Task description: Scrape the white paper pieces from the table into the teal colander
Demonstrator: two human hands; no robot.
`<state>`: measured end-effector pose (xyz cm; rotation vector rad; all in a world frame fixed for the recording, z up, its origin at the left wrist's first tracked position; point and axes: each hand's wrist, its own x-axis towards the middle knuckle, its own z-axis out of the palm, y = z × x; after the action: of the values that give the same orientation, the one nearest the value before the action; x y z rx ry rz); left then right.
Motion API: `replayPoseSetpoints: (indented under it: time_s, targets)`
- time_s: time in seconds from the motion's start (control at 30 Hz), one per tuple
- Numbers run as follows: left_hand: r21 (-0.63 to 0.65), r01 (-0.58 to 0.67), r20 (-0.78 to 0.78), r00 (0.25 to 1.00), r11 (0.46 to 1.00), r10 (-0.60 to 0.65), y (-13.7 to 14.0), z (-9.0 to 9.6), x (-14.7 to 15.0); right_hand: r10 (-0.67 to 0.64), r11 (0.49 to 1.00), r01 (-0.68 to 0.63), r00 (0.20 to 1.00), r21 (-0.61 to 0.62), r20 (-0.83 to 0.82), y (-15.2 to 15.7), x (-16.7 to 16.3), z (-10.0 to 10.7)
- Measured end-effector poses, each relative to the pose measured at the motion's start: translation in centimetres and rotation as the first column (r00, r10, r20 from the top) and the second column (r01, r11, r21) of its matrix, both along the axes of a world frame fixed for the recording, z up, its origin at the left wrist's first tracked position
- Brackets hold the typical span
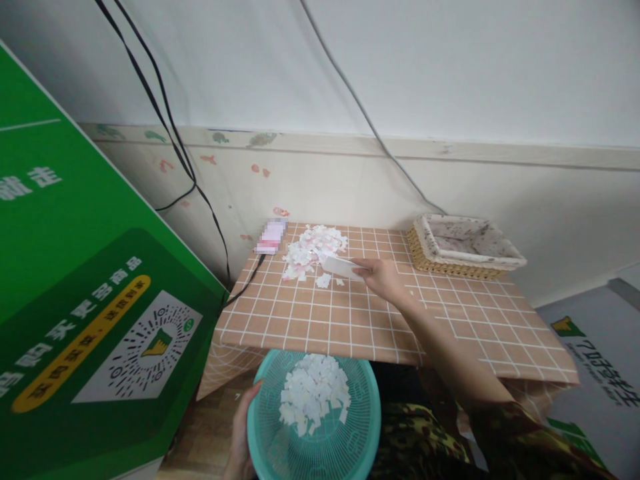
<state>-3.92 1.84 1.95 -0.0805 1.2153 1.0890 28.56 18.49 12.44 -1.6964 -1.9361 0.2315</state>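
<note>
My right hand [379, 275] is closed on a flat white card-like piece [343, 267], whose far end touches a pile of torn paper scraps [313, 248] on the table. A few loose scraps [324, 281] lie just in front of the pile. My left hand [243, 427] grips the left rim of a teal plastic basket [367, 427], held below the table's front edge. Inside the basket lies a heap of white paper bits [316, 390].
A brown checked cloth [390, 320] covers the table. At the back right stands a wicker basket with a fabric lining [465, 250]; a pinkish blurred device [271, 237] with a cable lies at the back left. A green sign [100, 300] rises on the left.
</note>
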Motion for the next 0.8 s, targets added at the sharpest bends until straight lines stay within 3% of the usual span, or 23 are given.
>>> replayPoseSetpoints:
  time_s: [0.23, 0.33, 0.47, 0.67, 0.8]
  targets:
    - [0.029, 0.020, -0.008, 1.000, 0.999, -0.019, 0.0, -0.4, 0.1, 0.196, 0.980, -0.196, 0.980, -0.012, -0.031, -1.4, -0.4, 0.1]
    - [0.023, 0.026, -0.018, 1.000, 0.999, -0.025, 0.0, -0.4, 0.1, 0.020, 0.998, -0.021, 1.000, 0.054, 0.011, -2.7, 0.9, 0.6]
    - [0.017, 0.014, -0.038, 0.999, 1.000, -0.014, 0.1, -0.3, 0.0, -0.219, 0.971, 0.203, 0.967, 0.126, 0.131, -4.4, 2.1, 0.6]
    - [-0.009, 0.022, -0.060, 0.998, 1.000, -0.022, 0.1, -0.1, 0.1, -0.256, 0.966, 0.233, 0.927, 0.112, 0.276, -5.3, 0.6, -0.7]
    - [0.006, 0.018, -0.032, 0.999, 1.000, -0.018, 0.1, 0.1, 0.2, -0.266, 0.964, 0.244, 0.922, 0.110, 0.282, -5.0, -0.4, -0.5]
